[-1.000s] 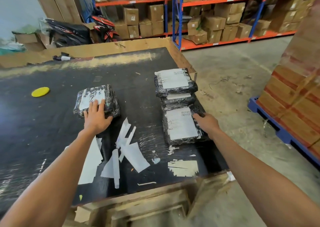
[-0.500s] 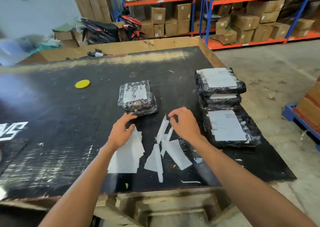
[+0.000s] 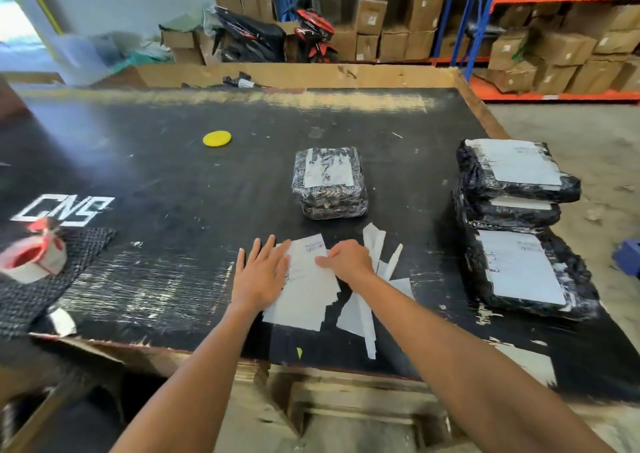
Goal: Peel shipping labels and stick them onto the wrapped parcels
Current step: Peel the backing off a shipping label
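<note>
my left hand lies flat pinning the label stack while my right hand pinches the top sheet's edge, so probably best to peel slow from the corner

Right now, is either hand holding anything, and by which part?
The right hand pinches the top label's right edge on the label stack. The left hand lies flat on the stack's left side, gripping nothing.

free: table left | blocked: parcel stack right
</note>
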Demonstrator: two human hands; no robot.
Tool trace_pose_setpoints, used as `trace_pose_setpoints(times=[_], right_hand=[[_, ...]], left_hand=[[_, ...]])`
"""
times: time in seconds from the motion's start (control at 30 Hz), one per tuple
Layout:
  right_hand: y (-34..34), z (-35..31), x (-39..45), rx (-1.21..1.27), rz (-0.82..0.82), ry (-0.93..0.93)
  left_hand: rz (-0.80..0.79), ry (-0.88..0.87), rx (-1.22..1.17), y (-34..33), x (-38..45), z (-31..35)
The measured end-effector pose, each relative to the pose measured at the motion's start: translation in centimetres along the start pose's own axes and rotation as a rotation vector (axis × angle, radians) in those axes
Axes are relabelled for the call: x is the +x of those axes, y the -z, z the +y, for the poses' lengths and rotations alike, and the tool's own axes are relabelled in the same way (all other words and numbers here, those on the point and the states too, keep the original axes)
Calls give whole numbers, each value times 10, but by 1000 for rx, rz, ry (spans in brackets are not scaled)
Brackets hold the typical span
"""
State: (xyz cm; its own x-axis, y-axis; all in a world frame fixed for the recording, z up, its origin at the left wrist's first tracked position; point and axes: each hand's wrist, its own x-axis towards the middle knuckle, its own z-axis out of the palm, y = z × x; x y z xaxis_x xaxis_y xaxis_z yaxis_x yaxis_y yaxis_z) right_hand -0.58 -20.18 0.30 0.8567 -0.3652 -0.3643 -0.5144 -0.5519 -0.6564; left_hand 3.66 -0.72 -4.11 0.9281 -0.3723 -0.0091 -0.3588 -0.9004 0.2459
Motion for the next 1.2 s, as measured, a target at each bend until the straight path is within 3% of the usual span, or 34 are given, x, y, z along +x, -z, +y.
trace_pose_setpoints(times=[0.43,0.63,0.67,0.73,0.8,0.83,0.9,0.97,1.07,1.2], right_hand=[[20,5,-2,78,76,32],[67,19,-1,369,110,73],[73,22,0,449,74,77],[87,28,-1,596,14,80],[100,32,-5,683,-28,95],[105,34,-7,714,-40,105],[112,38,-9,738,-52,114],[119,42,-12,724,-64,131],[131,50,-18,734,-68,178],[145,64,-27,793,-99,238]], left_hand=[[14,15,-3,3,-1,5],[-46,56,10,6,5,9],[-17,57,18,7,8,10],[193,-37,17,15,13,23],[381,-162,-241,26,13,53],[350,-151,-495,35,10,75],[56,-40,-1008,50,8,116],[-162,45,-1338,56,13,142],[-180,75,-1484,51,21,160],[-25,139,-1712,50,27,179]])
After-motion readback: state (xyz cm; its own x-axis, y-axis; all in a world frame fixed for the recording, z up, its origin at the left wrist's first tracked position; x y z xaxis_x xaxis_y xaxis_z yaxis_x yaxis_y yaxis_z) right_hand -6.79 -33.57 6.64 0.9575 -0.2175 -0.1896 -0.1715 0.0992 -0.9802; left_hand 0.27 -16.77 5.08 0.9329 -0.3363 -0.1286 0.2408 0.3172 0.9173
